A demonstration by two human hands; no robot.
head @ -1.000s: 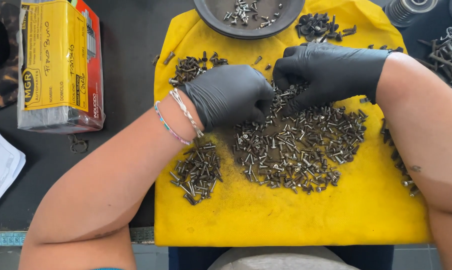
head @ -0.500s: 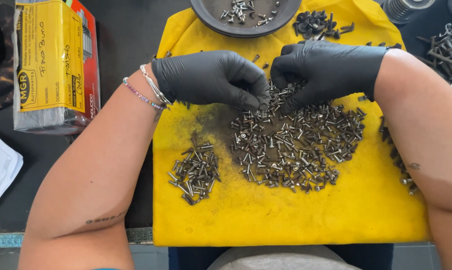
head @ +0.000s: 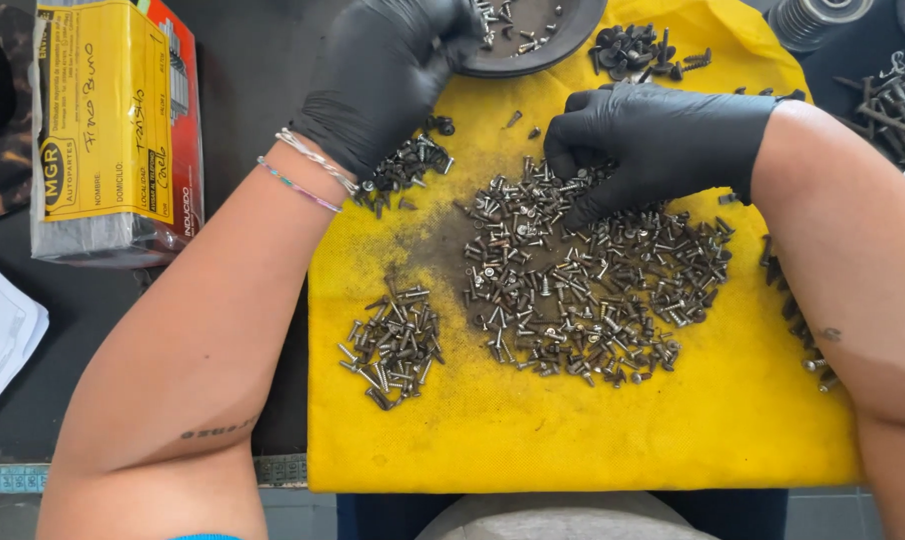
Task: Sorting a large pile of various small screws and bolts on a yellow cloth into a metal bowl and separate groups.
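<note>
I see my left hand (head: 393, 75) in a black glove reaching to the rim of a dark round dish (head: 533, 40) of screws at the top of a yellow cloth (head: 573, 440), fingers curled together at the dish edge, though I cannot tell whether they pinch a screw. My right hand (head: 663, 135), also gloved, rests fingertips down, loosely curled, on the upper edge of the large pile of small screws (head: 583, 280) in the cloth's middle. A smaller screw pile (head: 393, 345) lies to the left, and a yellow box (head: 113, 120) sits on the dark bench (head: 253, 90).
</note>
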